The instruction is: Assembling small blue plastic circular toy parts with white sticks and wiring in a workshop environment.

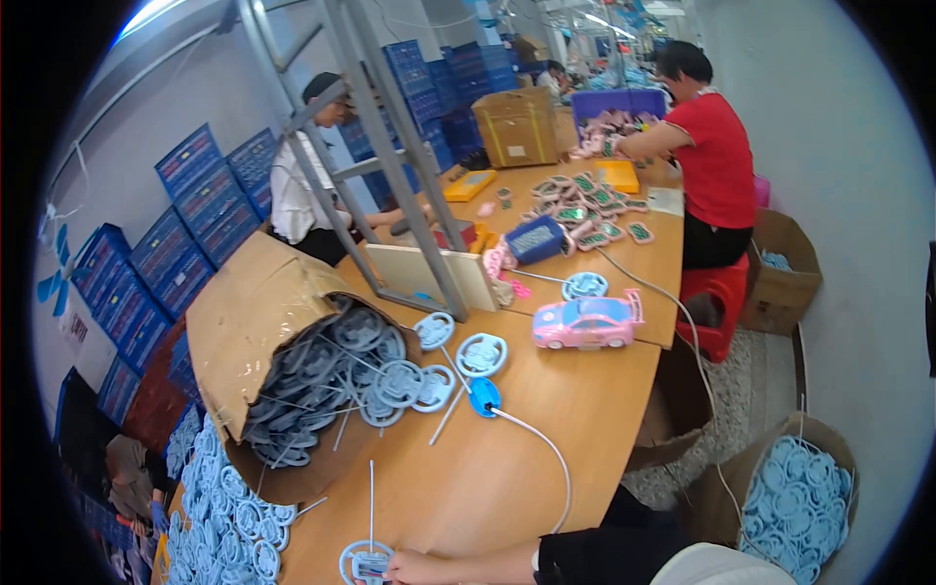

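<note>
My right hand (417, 567) comes in from the lower right in a black sleeve. Its fingers close on the edge of a light blue toy steering wheel (351, 564) at the table's near edge. A thin pale rod stands up from that wheel, and its middle shows a greyish panel, too small to make out. My left hand is out of sight. Just ahead, a bright blue round piece (485, 398) on a white cable lies on the wooden table (478, 468). Several more light blue wheels, one of them this wheel (482, 355), lie around it.
A tipped cardboard box (258, 322) spills rodded wheels; a pile of wheels (219, 517) lies left. A pink toy car (588, 321) stands ahead, near a metal frame (366, 127). Two people work farther back. A box of wheels (795, 507) stands right.
</note>
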Motion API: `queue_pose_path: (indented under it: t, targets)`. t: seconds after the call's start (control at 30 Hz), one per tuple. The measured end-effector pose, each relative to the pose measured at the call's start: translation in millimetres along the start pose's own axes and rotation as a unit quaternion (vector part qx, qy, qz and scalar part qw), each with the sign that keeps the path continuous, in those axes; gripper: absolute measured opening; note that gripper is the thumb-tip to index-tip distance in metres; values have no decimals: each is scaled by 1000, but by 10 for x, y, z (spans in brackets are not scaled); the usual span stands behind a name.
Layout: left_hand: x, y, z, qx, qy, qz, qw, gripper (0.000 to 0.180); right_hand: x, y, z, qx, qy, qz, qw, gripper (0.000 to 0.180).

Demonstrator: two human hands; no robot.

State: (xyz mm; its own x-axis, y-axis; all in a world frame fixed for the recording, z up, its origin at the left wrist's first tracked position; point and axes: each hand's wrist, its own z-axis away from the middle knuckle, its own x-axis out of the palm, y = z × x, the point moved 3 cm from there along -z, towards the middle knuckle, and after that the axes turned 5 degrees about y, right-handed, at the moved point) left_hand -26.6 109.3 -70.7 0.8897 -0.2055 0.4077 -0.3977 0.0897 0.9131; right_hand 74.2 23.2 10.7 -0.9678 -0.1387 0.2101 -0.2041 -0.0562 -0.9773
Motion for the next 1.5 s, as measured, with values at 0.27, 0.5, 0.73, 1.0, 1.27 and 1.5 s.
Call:
queue_pose_path:
  t: [0.27, 0.5, 0.73, 1.0, 1.27, 1.5]
  targets:
    - [42, -142, 143, -41, -6, -20, 999, 39, 157, 1180, -528, -80, 3, 93, 992, 29]
    - [-14, -178, 221, -53, 9, -26, 998, 40, 187, 1246, -589, -46, 25, 106, 993, 28]
    - [-85, -91, 216, -41, 31, -26, 998, 41, 151, 1258, -554, -40, 37, 132, 990, 27]
    - [-172, -54, 329, -42, 49, -23, 998, 41, 103, 820, -295, -34, 0, 110, 993, 18]
    - [-659, 56, 754, -54, 107, -55, 991, 43, -27, 840, -316, 3, 14, 160, 987, 28]
    - [-667, 309, 745, -3, 77, 11, 997, 36, 121, 813, -364, 12, -48, 184, 982, 29]
